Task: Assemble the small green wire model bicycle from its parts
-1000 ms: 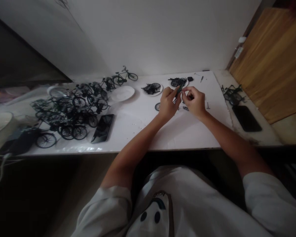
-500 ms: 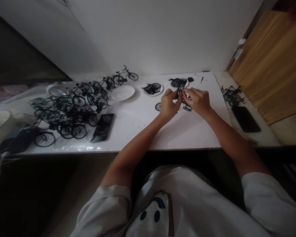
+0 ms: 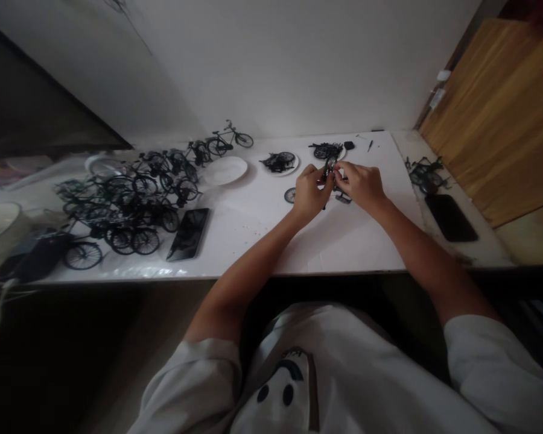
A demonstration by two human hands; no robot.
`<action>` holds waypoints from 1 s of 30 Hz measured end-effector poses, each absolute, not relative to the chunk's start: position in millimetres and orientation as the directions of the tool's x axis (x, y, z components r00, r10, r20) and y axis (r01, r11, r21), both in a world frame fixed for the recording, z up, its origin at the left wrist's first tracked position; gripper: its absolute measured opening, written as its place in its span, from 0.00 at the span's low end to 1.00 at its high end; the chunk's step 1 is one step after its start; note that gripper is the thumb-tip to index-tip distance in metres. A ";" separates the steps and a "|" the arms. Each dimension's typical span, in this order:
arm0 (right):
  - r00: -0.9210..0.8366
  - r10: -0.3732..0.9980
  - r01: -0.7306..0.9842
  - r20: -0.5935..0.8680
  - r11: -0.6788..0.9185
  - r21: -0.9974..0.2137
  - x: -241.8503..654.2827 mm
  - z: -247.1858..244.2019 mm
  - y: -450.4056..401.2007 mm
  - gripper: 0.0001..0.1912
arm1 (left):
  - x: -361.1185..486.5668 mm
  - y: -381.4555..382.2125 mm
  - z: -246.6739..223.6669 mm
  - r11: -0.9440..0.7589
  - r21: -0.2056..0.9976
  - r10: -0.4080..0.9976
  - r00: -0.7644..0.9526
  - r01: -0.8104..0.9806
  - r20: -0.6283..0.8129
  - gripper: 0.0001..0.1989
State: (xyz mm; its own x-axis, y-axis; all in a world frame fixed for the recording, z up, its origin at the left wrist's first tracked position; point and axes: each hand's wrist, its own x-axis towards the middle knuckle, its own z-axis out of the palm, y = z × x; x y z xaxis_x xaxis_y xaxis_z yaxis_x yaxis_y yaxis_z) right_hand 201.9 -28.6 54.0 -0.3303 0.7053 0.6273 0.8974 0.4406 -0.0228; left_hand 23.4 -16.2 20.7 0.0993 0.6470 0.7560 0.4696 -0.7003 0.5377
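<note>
Between my two hands is a dark miniature bicycle (image 3: 330, 166), partly covered by the fingers. My left hand (image 3: 310, 191) is closed round it from the left. From the right, the thumb and fingers of my right hand (image 3: 361, 182) pinch at the same piece, close to the left fingertips; the exact part they grip is too small to make out. Below and beside the hands a small spoked wheel (image 3: 290, 194) and a dark part (image 3: 342, 198) show near the tabletop. Whether these belong to the held bicycle, I cannot tell.
Many assembled miniature bicycles (image 3: 131, 199) crowd the left of the white table (image 3: 271, 253). A white plate (image 3: 226, 171) and two parts piles (image 3: 278, 161) (image 3: 326, 150) stand behind. Phones (image 3: 188, 234) (image 3: 451, 218) lie on either side. Another bicycle (image 3: 428, 173) is at right.
My right hand has shifted slightly left and its fingers have moved a little at the bicycle. The wheel between the hands shows a bit more. My left hand stays nearly in place.
</note>
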 end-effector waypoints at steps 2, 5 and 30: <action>-0.328 0.706 0.895 0.627 0.444 -0.032 201.9 53.5 -28.5 0.11 | 23.8 -17.4 21.3 -0.701 0.550 0.653 0.099 0.454 0.751 0.08; -0.324 0.702 0.896 0.634 0.443 -0.032 201.9 52.2 -27.5 0.10 | 24.1 -18.7 22.2 -0.685 0.558 0.670 0.101 0.469 0.736 0.08; -0.096 0.679 0.767 0.728 0.516 -0.381 195.1 43.2 -26.0 0.07 | 22.0 -19.1 20.5 -0.701 0.473 0.625 0.140 0.534 0.768 0.12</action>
